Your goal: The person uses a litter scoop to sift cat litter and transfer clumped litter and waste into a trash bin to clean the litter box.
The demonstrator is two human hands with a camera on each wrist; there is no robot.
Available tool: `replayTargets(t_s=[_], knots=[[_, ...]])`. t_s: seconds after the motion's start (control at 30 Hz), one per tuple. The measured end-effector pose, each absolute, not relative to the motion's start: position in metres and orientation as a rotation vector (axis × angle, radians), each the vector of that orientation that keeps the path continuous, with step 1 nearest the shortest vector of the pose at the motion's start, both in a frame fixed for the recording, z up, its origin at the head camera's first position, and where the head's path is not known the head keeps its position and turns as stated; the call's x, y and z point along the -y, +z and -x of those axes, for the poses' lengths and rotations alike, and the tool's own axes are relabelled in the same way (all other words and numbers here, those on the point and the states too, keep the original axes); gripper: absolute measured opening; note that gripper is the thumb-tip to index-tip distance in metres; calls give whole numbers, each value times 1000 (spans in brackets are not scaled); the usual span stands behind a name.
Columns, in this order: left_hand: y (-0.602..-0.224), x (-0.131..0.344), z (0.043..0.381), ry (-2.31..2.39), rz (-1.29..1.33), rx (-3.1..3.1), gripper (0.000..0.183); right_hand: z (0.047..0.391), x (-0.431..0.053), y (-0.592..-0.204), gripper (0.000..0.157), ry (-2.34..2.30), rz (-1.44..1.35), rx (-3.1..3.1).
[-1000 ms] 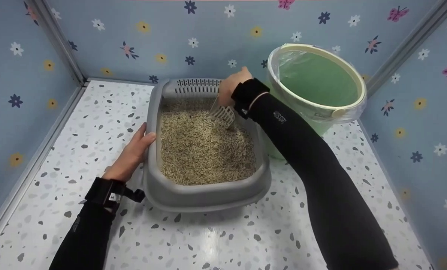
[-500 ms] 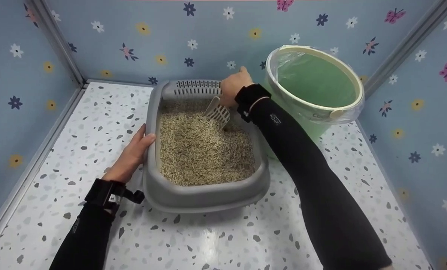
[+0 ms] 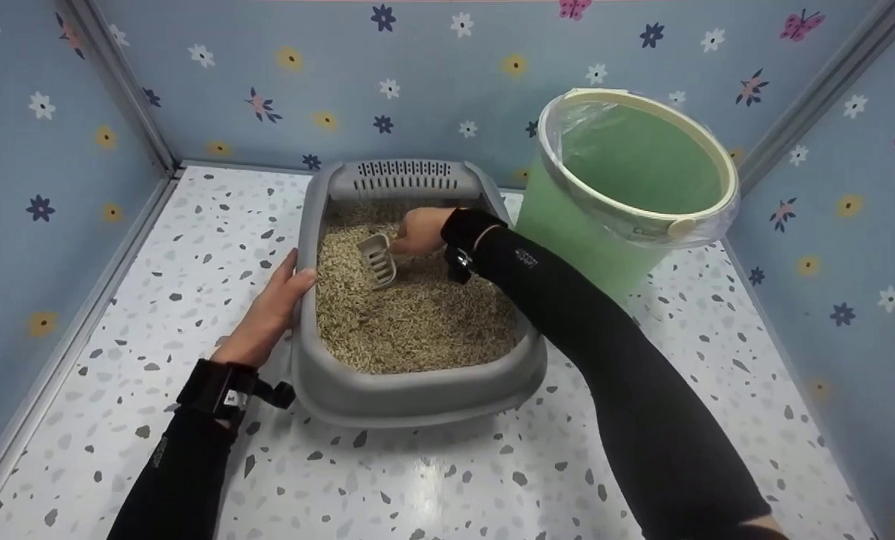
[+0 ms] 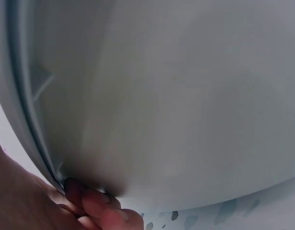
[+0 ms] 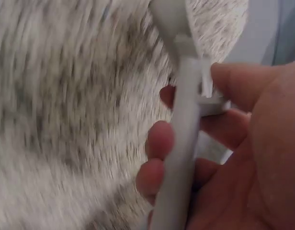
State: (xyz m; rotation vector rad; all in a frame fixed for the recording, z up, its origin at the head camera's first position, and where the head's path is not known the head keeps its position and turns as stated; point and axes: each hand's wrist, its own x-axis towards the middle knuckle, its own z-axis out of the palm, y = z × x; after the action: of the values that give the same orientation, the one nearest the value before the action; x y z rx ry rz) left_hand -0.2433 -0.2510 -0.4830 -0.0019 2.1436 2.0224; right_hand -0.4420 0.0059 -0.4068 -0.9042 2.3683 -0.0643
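Observation:
A grey litter box filled with pale brown pellet litter stands on the floor. My left hand grips its left rim, thumb on top; in the left wrist view, curled fingers sit beneath the rim against the outer wall. My right hand is over the litter, holding a slotted litter scoop by the handle. In the right wrist view the fingers curl round the scoop handle. The scoop's slotted head is tilted, its lower edge at the litter surface in the left half of the box.
A green bin with a cream rim and clear plastic liner stands right of the box, behind my right forearm. Flower-patterned wall panels enclose the back and sides. The floor is white with grey speckles.
My right hand has moved the scoop left and toward me, from the box's back right to the left half of the litter. My left hand stays on the rim.

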Motion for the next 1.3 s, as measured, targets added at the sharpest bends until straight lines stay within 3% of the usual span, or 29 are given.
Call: replayTargets(t_s=[0.3,0.8,0.93,1.3], knots=[[-484,250,244,2001,-12,-2168,99,434,-15,-413,49,-280,824,-2323],[-484,250,247,2050,-21,-2107,100,423,-30,-390,41,-460,740,-2256],[-483,249,246,2038,-16,-2122,98,419,-37,-380,48,-523,686,-2222],[-484,251,246,2034,-27,-2115,97,410,-67,-340,34,-775,616,-2284]])
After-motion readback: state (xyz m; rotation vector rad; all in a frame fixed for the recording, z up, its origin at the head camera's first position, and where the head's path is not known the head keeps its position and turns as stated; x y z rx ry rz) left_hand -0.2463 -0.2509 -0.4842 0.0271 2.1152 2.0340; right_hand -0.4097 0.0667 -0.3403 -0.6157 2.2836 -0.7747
